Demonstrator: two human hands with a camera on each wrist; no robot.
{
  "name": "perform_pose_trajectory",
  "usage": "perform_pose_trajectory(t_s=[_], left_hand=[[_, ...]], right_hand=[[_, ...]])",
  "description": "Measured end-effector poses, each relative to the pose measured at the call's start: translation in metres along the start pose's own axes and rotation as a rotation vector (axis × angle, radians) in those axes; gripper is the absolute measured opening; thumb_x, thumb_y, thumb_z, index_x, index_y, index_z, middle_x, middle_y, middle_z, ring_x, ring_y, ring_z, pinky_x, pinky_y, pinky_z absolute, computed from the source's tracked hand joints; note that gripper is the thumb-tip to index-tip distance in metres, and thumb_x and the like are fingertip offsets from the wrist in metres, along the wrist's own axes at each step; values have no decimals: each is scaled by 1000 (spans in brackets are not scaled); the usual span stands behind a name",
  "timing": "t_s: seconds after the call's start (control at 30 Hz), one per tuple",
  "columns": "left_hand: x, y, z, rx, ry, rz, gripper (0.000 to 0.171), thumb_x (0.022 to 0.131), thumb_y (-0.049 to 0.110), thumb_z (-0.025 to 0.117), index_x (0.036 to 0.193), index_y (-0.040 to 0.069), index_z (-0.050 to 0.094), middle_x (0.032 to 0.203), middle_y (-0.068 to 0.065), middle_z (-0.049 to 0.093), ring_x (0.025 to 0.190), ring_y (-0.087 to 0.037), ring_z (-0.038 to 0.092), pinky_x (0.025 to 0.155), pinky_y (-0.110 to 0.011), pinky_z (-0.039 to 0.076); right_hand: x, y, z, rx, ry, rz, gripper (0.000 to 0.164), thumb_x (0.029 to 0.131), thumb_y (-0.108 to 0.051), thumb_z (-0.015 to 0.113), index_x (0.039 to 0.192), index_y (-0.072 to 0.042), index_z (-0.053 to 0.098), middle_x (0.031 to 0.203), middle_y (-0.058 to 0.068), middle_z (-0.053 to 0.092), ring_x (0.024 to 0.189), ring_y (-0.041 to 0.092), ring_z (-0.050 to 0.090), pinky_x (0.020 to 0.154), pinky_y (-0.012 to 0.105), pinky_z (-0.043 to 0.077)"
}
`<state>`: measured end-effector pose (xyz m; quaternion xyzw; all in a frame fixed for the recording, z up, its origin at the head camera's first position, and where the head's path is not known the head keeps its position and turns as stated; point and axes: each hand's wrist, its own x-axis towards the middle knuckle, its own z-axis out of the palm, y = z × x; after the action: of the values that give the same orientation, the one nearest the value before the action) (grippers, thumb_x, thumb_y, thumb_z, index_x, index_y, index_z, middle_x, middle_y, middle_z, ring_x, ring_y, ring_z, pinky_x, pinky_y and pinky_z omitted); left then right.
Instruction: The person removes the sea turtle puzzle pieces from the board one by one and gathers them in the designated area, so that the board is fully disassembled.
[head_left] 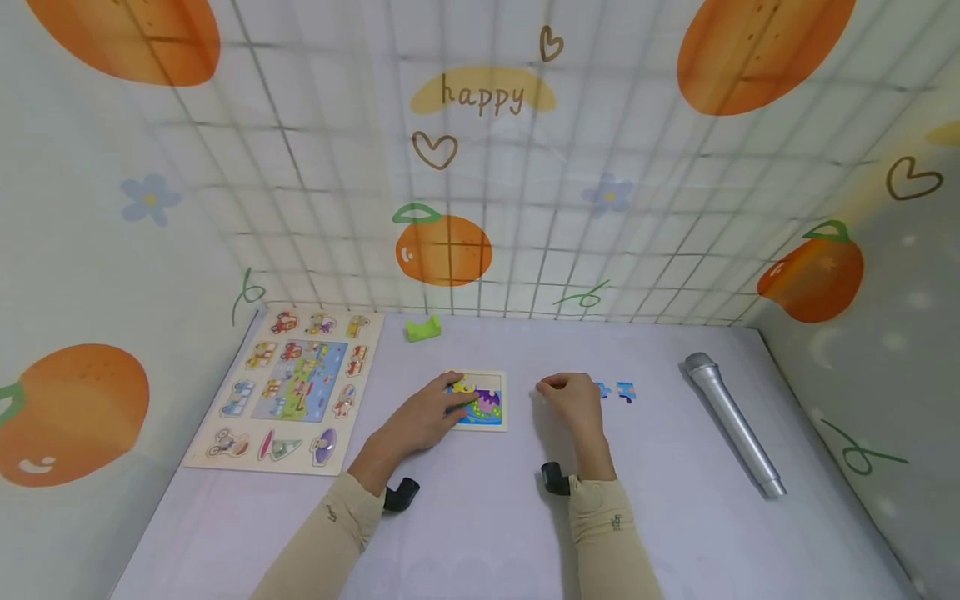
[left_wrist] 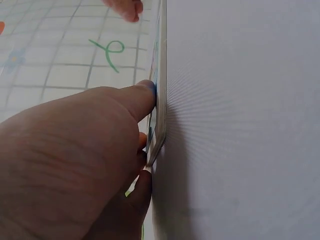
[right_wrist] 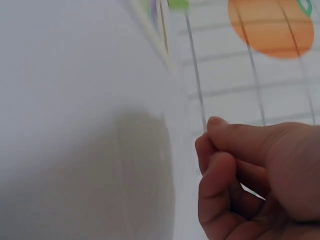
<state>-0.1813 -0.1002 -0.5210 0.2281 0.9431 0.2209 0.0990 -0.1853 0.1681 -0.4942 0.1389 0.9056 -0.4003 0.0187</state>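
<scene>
Take by rim the likely light, stiff small puzzle under loosely spread left hand, near curled, seemingly empty right hand

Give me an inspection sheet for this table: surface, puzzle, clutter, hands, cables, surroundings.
Surface: pale table, looks flat.
Puzzle: small framed puzzle, bare patch at upper right; two loose pieces beside the right hand.
Clutter: picture board left, green block towards the back, silver microphone right.
Left hand: rests on the puzzle.
Right hand: fingers curled, no piece visible in it.
Cables: nothing seen.
Surroundings: orange-printed sheet with wire grid.
</scene>
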Motion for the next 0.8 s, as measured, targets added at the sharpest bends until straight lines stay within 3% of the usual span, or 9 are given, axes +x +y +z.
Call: perform_pose_trajectory(t_s=[0.17, 0.37, 0.6, 0.8], left_hand=[[1, -1, 0, 8, -8, -6, 40, 106, 37, 56, 146, 35, 57, 167, -5, 33, 157, -30, 26, 126, -48, 30], [3, -3, 2, 25, -13, -9, 41, 106, 37, 56, 146, 36, 56, 167, -5, 32, 157, -30, 26, 125, -49, 32], [1, -3, 3, 57, -5, 0, 41, 105, 38, 57, 146, 37, 56, 168, -8, 29, 156, -31, 28, 124, -48, 34], [2, -4, 4, 69, 9, -5, 41, 105, 38, 57, 146, 35, 56, 169, -10, 27, 157, -31, 24, 124, -49, 34]], right_hand=[[-3, -19, 23, 41, -51, 9, 22, 91, -27, 77, 100, -7, 81, 98, 10, 78, 82, 20, 64, 70, 31, 54], [-4, -31, 43, 35, -83, -61, 22, 90, -28, 78, 98, -7, 82, 97, 9, 79, 87, 21, 70, 72, 34, 58], [-8, -42, 54, 34, -113, -50, 21, 92, -27, 77, 98, -8, 83, 101, 9, 80, 101, 25, 72, 88, 42, 60], [-6, -51, 64, -6, -136, -95, 18, 93, -26, 75, 96, -10, 84, 99, 7, 80, 103, 25, 72, 90, 43, 60]])
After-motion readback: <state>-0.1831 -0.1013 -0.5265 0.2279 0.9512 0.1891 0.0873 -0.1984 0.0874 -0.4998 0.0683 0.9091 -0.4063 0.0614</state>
